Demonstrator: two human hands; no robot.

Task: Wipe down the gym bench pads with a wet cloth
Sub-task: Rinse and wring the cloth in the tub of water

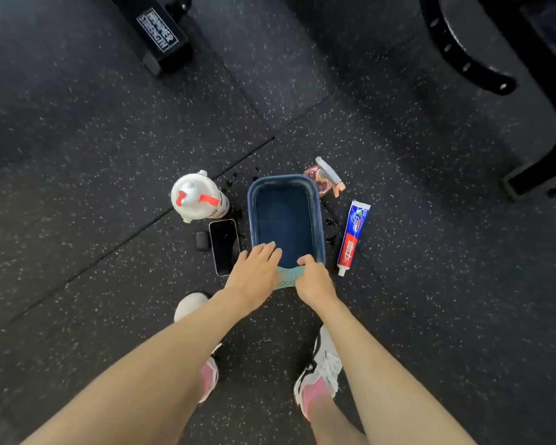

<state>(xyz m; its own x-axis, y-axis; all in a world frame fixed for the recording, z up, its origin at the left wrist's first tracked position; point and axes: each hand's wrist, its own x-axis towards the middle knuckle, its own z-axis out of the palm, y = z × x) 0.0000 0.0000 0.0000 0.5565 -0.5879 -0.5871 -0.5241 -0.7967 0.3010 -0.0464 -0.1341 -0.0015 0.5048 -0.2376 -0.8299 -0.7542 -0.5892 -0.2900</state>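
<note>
A light green cloth hangs over the near rim of a dark blue rectangular tub on the rubber floor. My left hand lies over the cloth's left end with its fingers stretched onto the tub's rim. The cloth's right end is gripped by my right hand, whose fingers curl round it at the rim. Most of the cloth is hidden under both hands. The tub's inside looks dark; I cannot tell how much water it holds. A black gym bench frame shows at the top right.
Left of the tub stand a white bottle with red straps, a phone and a small black case. To its right lie a spray bottle and a toothpaste tube. Dark wet spots dot the floor near the tub. My shoes stand just behind my hands.
</note>
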